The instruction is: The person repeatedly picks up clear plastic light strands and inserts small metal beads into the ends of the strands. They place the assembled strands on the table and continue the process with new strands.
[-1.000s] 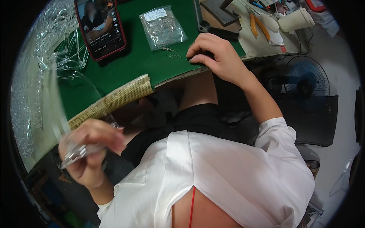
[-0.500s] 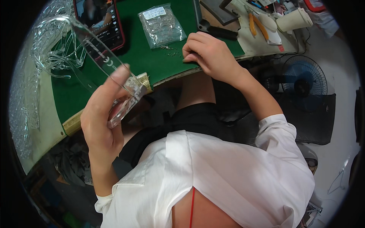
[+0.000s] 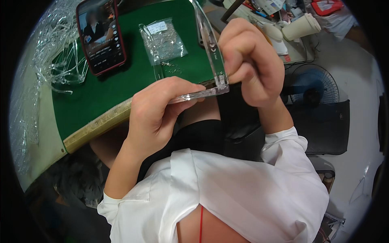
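Note:
My left hand (image 3: 156, 107) is closed on a pair of clear plastic glasses (image 3: 208, 44), pinching the front between thumb and fingers. Both temples stand out away from me, and one hinge corner points to the right. Beside that corner my right hand (image 3: 257, 65) is curled, thumb and fingertips pressed together. Whatever lies in that pinch is hidden or too small to name. Beyond the glasses, a clear plastic bag (image 3: 172, 38) of tiny metal parts rests on the green mat (image 3: 133, 67). Several loose metal bits (image 3: 173, 67), like small screws, lie in front of it.
A phone (image 3: 103, 48) with a lit screen stands at the left of the mat. Clear plastic frames (image 3: 67, 52) are heaped farther left. At the far right are a pale cup (image 3: 300, 29) and tools. A fan (image 3: 318, 87) stands right of the table.
My left hand has brought the glasses right and turned them, so the front now lies level. My right hand has lifted from beside the loose bits to the hinge corner, its fingers still pinched.

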`<control>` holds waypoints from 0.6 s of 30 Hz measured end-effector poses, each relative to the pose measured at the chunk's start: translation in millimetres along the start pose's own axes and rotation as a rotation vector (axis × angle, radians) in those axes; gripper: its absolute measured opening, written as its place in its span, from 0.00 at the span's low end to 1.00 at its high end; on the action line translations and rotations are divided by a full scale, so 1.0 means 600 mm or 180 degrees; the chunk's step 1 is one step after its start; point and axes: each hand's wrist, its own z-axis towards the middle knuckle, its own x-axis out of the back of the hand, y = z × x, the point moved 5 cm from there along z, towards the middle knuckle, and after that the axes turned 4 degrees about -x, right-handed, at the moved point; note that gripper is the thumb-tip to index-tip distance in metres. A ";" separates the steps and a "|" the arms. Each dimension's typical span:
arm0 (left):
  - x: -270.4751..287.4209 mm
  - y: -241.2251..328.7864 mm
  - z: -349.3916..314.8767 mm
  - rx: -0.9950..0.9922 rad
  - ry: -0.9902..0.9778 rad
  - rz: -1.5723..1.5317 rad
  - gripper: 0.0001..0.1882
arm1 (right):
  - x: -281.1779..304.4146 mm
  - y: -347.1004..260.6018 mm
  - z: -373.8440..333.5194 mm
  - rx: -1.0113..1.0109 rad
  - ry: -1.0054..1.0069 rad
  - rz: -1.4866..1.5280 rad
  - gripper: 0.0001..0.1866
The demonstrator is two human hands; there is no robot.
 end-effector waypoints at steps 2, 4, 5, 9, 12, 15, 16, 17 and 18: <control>-0.004 -0.001 0.004 -0.0009 -0.0074 -0.0010 0.07 | 0.006 -0.011 0.003 0.0182 -0.0008 -0.0322 0.12; -0.007 -0.004 0.007 -0.0032 -0.0115 -0.0067 0.05 | 0.012 -0.013 0.001 0.0255 0.0008 -0.0495 0.11; -0.007 -0.004 0.008 -0.0041 -0.0120 -0.0102 0.05 | 0.013 -0.013 0.001 0.0260 0.0007 -0.0505 0.11; -0.008 -0.005 0.005 0.0005 -0.0108 -0.0161 0.05 | 0.016 -0.014 0.002 0.0228 -0.0012 -0.0481 0.10; -0.006 -0.005 0.004 0.0008 -0.0109 -0.0146 0.05 | 0.014 -0.013 0.000 0.0133 0.0016 -0.0371 0.10; -0.005 -0.005 0.001 0.0032 -0.0095 -0.0134 0.05 | 0.014 -0.014 0.001 0.0141 0.0009 -0.0341 0.10; -0.005 -0.004 0.001 0.0052 -0.0090 -0.0139 0.05 | 0.014 -0.013 0.002 0.0164 -0.0004 -0.0348 0.09; -0.006 -0.003 0.002 0.0073 -0.0088 -0.0149 0.05 | 0.014 -0.013 0.002 0.0231 -0.0003 -0.0401 0.09; -0.007 -0.002 0.003 0.0093 -0.0085 -0.0159 0.05 | 0.015 -0.012 0.003 0.0298 -0.0003 -0.0453 0.09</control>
